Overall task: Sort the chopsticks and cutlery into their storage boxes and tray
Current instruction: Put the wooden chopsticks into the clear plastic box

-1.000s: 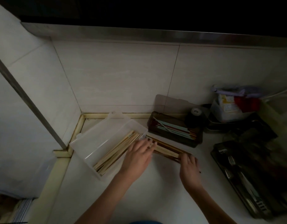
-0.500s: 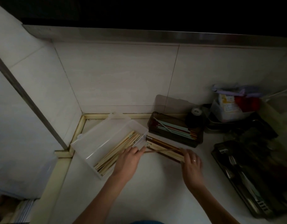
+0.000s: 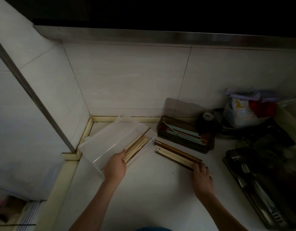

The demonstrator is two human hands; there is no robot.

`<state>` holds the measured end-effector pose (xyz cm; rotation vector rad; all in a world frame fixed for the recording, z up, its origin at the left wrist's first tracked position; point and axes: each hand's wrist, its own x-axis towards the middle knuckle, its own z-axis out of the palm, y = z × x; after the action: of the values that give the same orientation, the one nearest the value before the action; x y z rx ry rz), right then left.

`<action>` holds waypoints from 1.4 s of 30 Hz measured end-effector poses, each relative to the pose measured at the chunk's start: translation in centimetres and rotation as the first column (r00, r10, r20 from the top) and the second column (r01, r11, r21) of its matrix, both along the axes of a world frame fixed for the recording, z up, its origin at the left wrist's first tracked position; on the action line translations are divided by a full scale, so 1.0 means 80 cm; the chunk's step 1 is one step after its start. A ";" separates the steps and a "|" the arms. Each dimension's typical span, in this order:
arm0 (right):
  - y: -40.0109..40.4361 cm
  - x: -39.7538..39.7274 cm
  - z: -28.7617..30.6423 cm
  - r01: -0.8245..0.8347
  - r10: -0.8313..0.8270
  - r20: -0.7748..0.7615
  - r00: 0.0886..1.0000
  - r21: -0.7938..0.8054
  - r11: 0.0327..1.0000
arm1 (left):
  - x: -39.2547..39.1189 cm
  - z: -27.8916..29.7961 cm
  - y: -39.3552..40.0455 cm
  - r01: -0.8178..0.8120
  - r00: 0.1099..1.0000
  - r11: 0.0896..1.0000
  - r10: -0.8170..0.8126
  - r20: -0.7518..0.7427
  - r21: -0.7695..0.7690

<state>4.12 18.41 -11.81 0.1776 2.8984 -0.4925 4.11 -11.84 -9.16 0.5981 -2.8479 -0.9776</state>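
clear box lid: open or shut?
Open. The clear box has its lid folded back, and the pale chopsticks inside lie uncovered.

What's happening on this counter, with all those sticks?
A person is sorting chopsticks. Their left hand reaches into the clear plastic box at the near end of the pale chopsticks lying in it. Their right hand rests on the near end of a loose chopstick bundle on the counter. Behind sits a dark box of coloured chopsticks; a cutlery tray is at the right.
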 end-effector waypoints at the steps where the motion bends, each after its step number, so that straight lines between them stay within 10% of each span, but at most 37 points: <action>1: 0.001 -0.002 -0.001 -0.002 0.002 0.022 1.000 0.017 1.000 | -0.001 0.000 0.000 -0.001 1.000 1.000 0.001 0.015 0.013; 11: -0.001 -0.001 0.003 -0.045 0.047 -0.029 0.998 0.081 0.996 | 0.004 -0.002 0.002 -0.053 0.998 0.997 0.051 -0.047 -0.053; 17: -0.009 0.003 0.020 -0.203 0.189 -0.250 0.950 -0.031 0.979 | 0.013 0.016 0.035 0.230 0.847 0.923 -0.345 -0.404 -0.307; 24: -0.051 -0.020 0.040 -0.386 0.383 -0.340 0.859 0.062 0.921 | 0.015 0.027 0.080 0.476 0.663 0.736 -0.660 -0.354 -0.481; 31: -0.051 -0.023 0.043 -0.323 0.288 -0.466 0.836 0.005 0.947 | 0.008 0.027 0.043 0.273 0.802 0.806 -0.493 -0.338 -0.526; 42: 0.008 -0.008 0.001 -0.166 0.171 -0.035 0.985 0.130 0.978 | 0.009 0.009 -0.005 -0.014 0.992 0.975 -0.015 -0.129 -0.220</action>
<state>3.51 19.01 -11.75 -0.0624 2.9563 -0.2878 4.83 -12.25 -8.44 0.4926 -2.7873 -0.6602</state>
